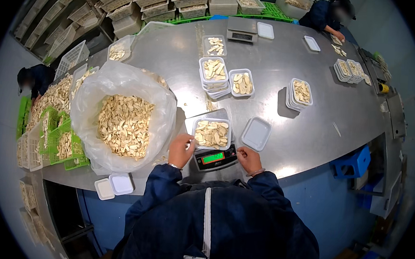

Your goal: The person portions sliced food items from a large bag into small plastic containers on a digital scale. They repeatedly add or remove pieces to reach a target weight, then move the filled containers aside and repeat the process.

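Observation:
A white plastic tray of dried, pale slices (212, 133) rests on a digital scale with a lit green display (215, 160). My left hand (182, 150) is at the tray's left edge, its fingers curled; whether they grip the rim cannot be told. To the right of the scale, my right hand (249, 160) has its fingertips bent together near the scale's corner, and what lies between them is unclear. An empty white tray (256, 133) lies just beyond that hand. Left of the scale stands a large clear plastic bag (82, 104) holding many loose slices (125, 126).
Filled trays stand stacked ahead (214, 71) and to the right (299, 94). A second scale (242, 30) sits at the far edge. Green baskets (62, 142) are at left. One co-worker (39, 78) is at far left, another (323, 17) at upper right. A blue stool (351, 163) is below.

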Demonstrator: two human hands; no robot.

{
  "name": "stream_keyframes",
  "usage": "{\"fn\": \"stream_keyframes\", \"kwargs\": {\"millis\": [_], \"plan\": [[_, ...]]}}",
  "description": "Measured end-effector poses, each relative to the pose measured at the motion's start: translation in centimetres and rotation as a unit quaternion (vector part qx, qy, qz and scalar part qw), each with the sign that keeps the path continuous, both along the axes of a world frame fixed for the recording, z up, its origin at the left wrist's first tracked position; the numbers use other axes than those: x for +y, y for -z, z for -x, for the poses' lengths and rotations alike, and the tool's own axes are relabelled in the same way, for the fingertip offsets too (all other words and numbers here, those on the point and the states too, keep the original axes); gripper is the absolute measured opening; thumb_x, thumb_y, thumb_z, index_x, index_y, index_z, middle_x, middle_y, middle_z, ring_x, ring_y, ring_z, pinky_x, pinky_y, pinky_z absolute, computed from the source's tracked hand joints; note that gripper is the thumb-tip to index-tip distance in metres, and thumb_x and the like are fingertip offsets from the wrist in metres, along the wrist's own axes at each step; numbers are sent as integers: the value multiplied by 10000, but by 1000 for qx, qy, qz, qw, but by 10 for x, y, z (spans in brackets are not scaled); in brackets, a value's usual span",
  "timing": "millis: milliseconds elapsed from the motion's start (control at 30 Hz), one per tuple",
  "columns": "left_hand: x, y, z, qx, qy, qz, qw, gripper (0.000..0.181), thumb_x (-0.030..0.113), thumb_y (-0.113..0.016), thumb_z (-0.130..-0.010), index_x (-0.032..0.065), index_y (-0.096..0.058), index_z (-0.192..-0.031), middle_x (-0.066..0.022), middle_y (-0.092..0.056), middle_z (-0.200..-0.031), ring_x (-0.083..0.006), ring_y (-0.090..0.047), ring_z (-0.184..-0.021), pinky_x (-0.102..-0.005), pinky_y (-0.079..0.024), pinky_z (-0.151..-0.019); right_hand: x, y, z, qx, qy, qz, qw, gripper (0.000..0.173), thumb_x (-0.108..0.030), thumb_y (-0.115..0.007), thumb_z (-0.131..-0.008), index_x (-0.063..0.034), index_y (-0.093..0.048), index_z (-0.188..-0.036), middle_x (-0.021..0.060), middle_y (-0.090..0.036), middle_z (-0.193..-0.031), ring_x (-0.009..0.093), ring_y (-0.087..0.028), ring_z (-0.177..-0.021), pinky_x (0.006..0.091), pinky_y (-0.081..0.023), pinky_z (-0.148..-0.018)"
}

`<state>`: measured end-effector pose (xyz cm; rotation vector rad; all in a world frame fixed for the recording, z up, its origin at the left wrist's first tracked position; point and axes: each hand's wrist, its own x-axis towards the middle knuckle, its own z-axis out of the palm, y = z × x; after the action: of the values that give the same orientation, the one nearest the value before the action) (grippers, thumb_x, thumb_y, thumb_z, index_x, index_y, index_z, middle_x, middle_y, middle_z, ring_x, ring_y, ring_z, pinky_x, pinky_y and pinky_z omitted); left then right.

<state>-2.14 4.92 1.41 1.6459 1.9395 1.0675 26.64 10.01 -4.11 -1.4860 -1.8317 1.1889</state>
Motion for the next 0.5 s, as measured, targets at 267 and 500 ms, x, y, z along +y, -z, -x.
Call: {"fn": "stream_keyframes", "kwargs": {"millis": [267, 500], "plan": [[51, 1, -29, 163, 109, -16, 980, 76, 104, -627, -767, 81, -619, -839, -80, -608, -892, -303, -577, -908, -408, -508, -713, 1, -9, -6, 0, 21, -7, 1000, 214, -143, -635, -811, -13, -667, -978, 85, -660, -741, 144, -628, -646, 266, -502, -639], [49, 11, -24, 134, 81, -34, 987, 60, 63, -662, -723, 52, -619, -764, -98, -621, -808, -303, -587, -800, -380, -491, -704, 0, -4, -12, -8, 33, -4, 999, 213, -134, -635, -805, -13, -664, -978, 92, -661, -745, 156, -631, -651, 271, -502, -643]]}}
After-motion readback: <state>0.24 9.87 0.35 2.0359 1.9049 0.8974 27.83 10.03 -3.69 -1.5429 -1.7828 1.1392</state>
